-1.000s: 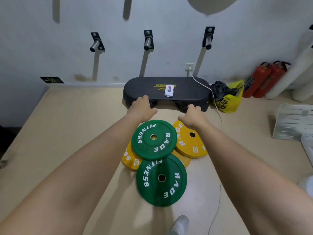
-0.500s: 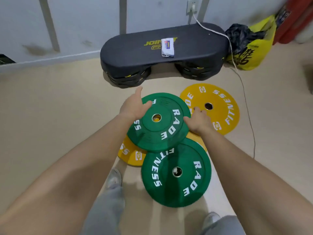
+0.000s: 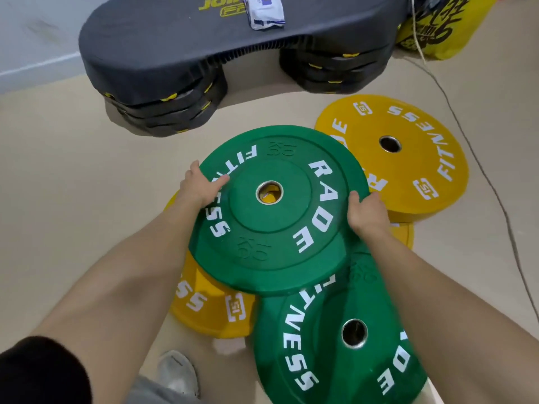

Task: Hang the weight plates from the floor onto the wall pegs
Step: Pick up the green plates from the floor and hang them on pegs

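- The top plate (image 3: pixel 280 225) lies on a heap on the floor (image 3: pixel 73 199), in front of a dark step (image 3: pixel 175 39); it rests on a yellow plate (image 3: pixel 204 304) and on the edge of a second green plate (image 3: pixel 315 330)
- Another yellow one (image 3: pixel 414 176) lies just beside it on the right
- The left hand (image 3: pixel 201 188) grips the left rim, thumb on the face, fingers curled round the edge; the right hand (image 3: pixel 366 214) grips the right rim the same way
- I think the plate is heavy, thick and stiff; the rim looks like rubber, so it should not slip much; it will not break, but it could hurt toes if dropped
- Two hands on opposite sides of the rim look like the best hold; fingers need to get under the edge
- The plate lies flat or nearly flat, words up; it is round, so it has no long side; its hole points up at the ceiling
- To go on a peg, the hole must face the wall; I see no pegs from here
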{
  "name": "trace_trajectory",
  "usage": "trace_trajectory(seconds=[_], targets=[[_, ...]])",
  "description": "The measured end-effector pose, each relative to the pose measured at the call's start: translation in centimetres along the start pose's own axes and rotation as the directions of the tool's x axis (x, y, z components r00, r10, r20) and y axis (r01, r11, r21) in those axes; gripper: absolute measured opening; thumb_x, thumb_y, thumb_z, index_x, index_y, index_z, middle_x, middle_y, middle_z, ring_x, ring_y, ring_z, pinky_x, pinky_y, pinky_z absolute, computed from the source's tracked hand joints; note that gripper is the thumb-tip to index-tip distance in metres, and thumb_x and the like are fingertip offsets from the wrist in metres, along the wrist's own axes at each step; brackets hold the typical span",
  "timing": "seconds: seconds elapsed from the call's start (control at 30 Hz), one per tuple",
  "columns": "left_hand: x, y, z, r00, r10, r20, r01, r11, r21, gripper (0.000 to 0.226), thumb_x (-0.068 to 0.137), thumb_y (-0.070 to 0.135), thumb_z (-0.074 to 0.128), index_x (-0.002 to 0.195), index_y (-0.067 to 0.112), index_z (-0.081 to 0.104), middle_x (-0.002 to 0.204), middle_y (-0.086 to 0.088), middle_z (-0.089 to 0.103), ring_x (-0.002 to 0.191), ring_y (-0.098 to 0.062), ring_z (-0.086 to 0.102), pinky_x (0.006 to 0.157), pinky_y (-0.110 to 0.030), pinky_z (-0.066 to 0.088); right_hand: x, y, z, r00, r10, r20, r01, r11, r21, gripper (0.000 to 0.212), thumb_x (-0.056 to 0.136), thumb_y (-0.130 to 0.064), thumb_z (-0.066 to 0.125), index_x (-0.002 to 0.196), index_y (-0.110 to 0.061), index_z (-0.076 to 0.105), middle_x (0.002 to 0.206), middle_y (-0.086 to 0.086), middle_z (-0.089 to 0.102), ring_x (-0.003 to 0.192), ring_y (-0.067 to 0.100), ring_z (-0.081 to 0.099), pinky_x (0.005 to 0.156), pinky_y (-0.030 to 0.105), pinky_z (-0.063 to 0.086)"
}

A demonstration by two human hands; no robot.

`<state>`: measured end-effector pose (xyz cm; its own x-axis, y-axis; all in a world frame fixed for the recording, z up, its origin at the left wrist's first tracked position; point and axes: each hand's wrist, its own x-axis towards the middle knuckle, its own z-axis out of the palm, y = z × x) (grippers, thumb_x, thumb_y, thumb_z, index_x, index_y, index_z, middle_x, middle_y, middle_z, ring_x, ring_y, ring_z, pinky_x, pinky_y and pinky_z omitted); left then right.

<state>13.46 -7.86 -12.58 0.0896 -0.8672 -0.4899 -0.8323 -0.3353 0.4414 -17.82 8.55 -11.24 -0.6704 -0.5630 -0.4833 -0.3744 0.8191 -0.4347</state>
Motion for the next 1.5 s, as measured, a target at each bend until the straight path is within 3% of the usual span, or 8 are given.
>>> trace_trajectory(seconds=[0.13,0.27,0.43,0.57,0.77,0.9,1.13,1.5], targets=[[5.1,-1.0,1.0,0.998,-0.062,-0.022,0.061,0.996,-0.067,0.09,0.088,0.07,0.056,0.149,0.008,0.036,0.15,-0.016,0.046,0.132,-0.038,0.048,0.107,-0.045,0.039,2.3,0.0,1.6,0.991,0.112,-0.069,-0.096,0.976,0.198,0.061,0.102,-0.052,0.033,0.12,0.003,0.052,0.111,0.02,0.057,0.094,0.035,0.051,0.073,0.036,0.034],[8.4,-1.6,0.4,0.997,-0.072,0.019,0.073,0.992,-0.101,0.08,0.08,0.079,0.055,0.104,0.004,0.07,0.112,-0.015,0.071,0.096,-0.034,0.064,0.089,-0.04,0.049,3.3,0.4,1.8,0.98,0.201,-0.002,-0.188,0.92,0.344,0.064,0.091,-0.067,0.045,0.101,-0.004,0.051,0.086,0.009,0.054,0.088,0.033,0.053,0.078,0.041,0.046],[8.4,-2.9,0.5,0.969,-0.214,0.121,0.232,0.958,-0.17,0.113,0.058,0.094,0.055,0.129,0.006,0.061,0.124,-0.014,0.066,0.106,-0.037,0.064,0.101,-0.046,0.047,3.4,0.2,1.8,0.965,0.258,0.047,-0.254,0.877,0.407,0.084,0.073,-0.082,0.055,0.106,-0.004,0.056,0.1,0.012,0.062,0.093,0.035,0.06,0.088,0.049,0.052],[7.6,-4.3,0.4,0.916,-0.239,0.322,0.34,0.888,-0.31,0.122,0.036,0.097,0.067,0.125,0.013,0.064,0.106,-0.013,0.075,0.092,-0.037,0.072,0.095,-0.052,0.052,2.2,0.0,2.0,0.975,0.217,-0.057,-0.188,0.93,0.317,0.072,0.081,-0.078,0.05,0.077,-0.006,0.05,0.082,0.012,0.056,0.075,0.03,0.054,0.071,0.043,0.05],[5.0,-5.6,0.2,0.96,-0.234,0.155,0.277,0.881,-0.383,0.133,0.03,0.094,0.07,0.129,0.006,0.059,0.116,-0.013,0.068,0.096,-0.036,0.067,0.095,-0.05,0.053,0.2,-0.3,1.3,0.981,0.117,-0.152,-0.078,0.967,0.241,0.073,0.093,-0.072,0.034,0.069,-0.005,0.047,0.072,0.012,0.049,0.074,0.032,0.051,0.068,0.042,0.042],[1.4,-4.3,-2.5,0.973,-0.222,0.059,0.226,0.879,-0.42,0.124,0.043,0.093,0.068,0.13,0.006,0.057,0.123,-0.012,0.065,0.1,-0.036,0.064,0.096,-0.047,0.051,-2.2,-1.2,-1.2,0.977,0.07,-0.2,-0.019,0.969,0.247,0.079,0.093,-0.073,0.032,0.088,0.002,0.056,0.089,0.018,0.057,0.081,0.032,0.052,0.071,0.043,0.041],[-8.7,4.0,-17.0,0.986,-0.123,-0.111,0.054,0.873,-0.485,0.133,0.042,0.094,0.067,0.142,0.008,0.051,0.139,-0.009,0.058,0.117,-0.033,0.06,0.105,-0.044,0.046,-11.2,-7.8,-12.9,0.979,0.057,-0.196,0.023,0.925,0.379,0.094,0.084,-0.081,0.035,0.113,0.005,0.059,0.111,0.021,0.061,0.098,0.038,0.058,0.087,0.045,0.048],[-30.3,19.5,-50.8,0.974,-0.061,-0.217,-0.055,0.868,-0.493,0.102,0.064,0.085,0.067,0.124,0.002,0.06,0.118,-0.012,0.064,0.092,-0.03,0.058,0.081,-0.035,0.045,-33.0,-27.7,-42.3,0.969,-0.077,-0.234,0.17,0.896,0.409,0.089,0.092,-0.071,0.035,0.118,0.01,0.06,0.122,0.032,0.058,0.11,0.042,0.056,0.086,0.04,0.041]])
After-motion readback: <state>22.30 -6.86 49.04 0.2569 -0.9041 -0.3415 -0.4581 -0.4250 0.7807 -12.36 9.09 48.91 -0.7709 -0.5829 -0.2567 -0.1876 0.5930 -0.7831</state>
